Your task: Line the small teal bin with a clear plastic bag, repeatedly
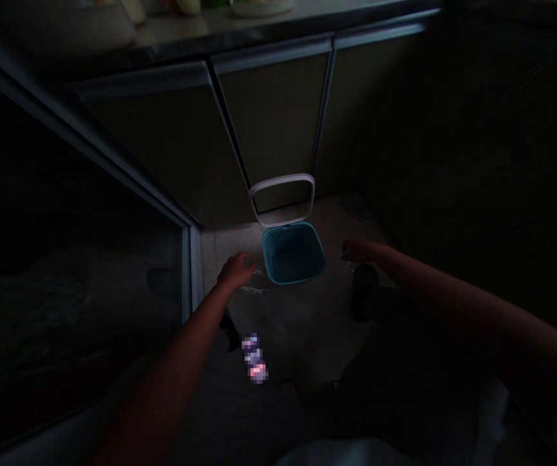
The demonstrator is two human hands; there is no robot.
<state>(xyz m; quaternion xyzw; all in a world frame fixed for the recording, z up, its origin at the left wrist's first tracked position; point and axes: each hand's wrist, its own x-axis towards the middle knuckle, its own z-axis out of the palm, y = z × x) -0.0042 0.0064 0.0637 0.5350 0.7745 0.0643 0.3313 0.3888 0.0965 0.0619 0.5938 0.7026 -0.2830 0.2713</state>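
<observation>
My left hand (235, 270) and my right hand (358, 251) reach out, one on each side of a small teal waste bin (292, 255). The bin's white-framed lid (282, 194) stands open, tilted back. A thin, clear plastic bag (257, 283) seems to hang from my left hand, and a faint strip of it shows below my right hand. The dim light hides how it runs between them. Neither hand touches the bin.
The bin stands on a tiled floor in front of dark lower cabinet doors (273, 123), below a countertop (176, 29) with food items on it. A dark glass door frame (185, 259) runs along the left. A pixelated patch (255, 358) and dark slippers (364, 291) lie on the floor.
</observation>
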